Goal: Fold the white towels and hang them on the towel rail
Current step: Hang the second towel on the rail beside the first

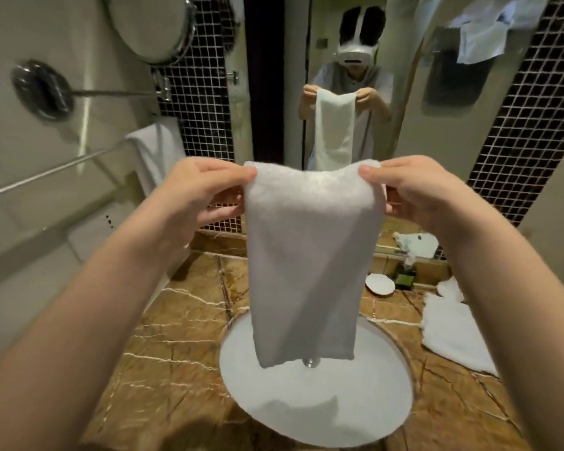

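White towel (310, 255), folded into a long narrow strip, hangs at the centre of the view above the sink basin (355, 402). Its upper edge is stretched level between the two hands and its free lower end reaches to just over the drain (311, 362). Hanging it lets its own weight pull the layers flat and the side edges into line, presumably so the strip can go over a rail without creasing.

Left hand (192, 196), at 9 o'clock of the towel's top edge, pinches the left corner, thumb on the near face and fingers curled behind. Right hand (417, 193), at 3 o'clock, pinches the right corner in mirror fashion. Both grips are closed on cloth, and the arms are raised to chest height.

Towel rail (56, 169) runs along the wall at 9 to 10 o'clock of the towel, well apart from it. A second white towel (150, 151) already hangs near the rail's far end; the bare bar nearer the viewer appears free for this one.

On the brown marble counter (163, 320), at 4 o'clock, a further towel (453, 333) lies unfolded and seems to await folding. A small white dish (380, 284) sits at 3 o'clock, near the back wall. The mirror (404, 118) at 12 o'clock reflects the person holding the strip.
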Demonstrator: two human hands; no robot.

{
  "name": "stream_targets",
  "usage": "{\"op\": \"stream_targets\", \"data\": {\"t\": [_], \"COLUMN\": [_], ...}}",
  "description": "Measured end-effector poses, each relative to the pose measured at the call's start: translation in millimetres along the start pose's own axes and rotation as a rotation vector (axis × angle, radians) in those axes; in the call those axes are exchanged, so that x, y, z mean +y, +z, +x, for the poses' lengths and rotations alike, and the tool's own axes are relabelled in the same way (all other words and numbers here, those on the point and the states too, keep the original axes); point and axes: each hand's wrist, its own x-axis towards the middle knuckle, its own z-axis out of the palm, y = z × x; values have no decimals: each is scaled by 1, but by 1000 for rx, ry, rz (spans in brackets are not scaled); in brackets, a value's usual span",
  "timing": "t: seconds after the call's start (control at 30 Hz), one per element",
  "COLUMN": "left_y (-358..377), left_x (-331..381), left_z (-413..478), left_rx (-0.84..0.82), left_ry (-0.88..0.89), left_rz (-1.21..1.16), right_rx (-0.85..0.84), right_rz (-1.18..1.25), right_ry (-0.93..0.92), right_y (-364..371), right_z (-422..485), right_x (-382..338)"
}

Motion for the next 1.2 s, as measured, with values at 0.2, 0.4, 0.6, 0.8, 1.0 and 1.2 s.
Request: {"op": "stream_targets", "data": {"t": [0.2,0.4,0.6,0.8,1.0,1.2], "left_y": [-41,-80,-110,-120,-122,-117], "left_x": [8,18,24,31,34,35], "left_z": [1,6,5,-7,-27,-50], "left_rx": [93,158,269,433,645,862], "left_ry": [20,63,63,71,38,5], "left_rz": [-24,16,-2,-17,-16,15], "right_rx": [-86,-158,-253,-406,-643,-870], "right_rz": [7,23,14,19,14,12], "right_ry": [-23,-69,-90,-153,-192,-246], "right_y": [43,82,119,150,179,209], "right_z": [29,54,73,91,108,111], "right_x": [-14,-35,-56,-72,-85,-88]}}
